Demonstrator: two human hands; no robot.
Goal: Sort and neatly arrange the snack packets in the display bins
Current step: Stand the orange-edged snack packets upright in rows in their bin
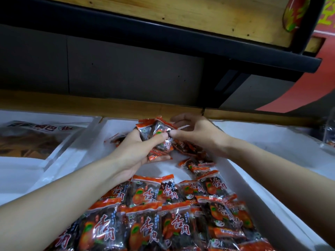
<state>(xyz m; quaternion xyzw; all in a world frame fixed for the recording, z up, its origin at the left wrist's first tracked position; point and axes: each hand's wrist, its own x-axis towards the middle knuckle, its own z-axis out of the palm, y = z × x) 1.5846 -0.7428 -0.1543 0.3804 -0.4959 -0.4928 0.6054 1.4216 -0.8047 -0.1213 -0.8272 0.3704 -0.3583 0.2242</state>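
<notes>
A white foam bin (pixel 261 196) sits beneath a dark-edged shelf (pixel 163 31). At 6 o'clock, arranged rows (pixel 145 223) of packets already overlap neatly. Toward 12 o'clock, loose packets (pixel 190 151) lie scattered. The left hand (pixel 134 151) grips a small stack (pixel 155 131), and the right hand (pixel 197 134) pinches its edge. Roughly half seems done.

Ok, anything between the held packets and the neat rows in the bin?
Nothing visible: left hand and right hand hold the packets above bare bin floor, just behind the rows; loose packets lie rightward.
</notes>
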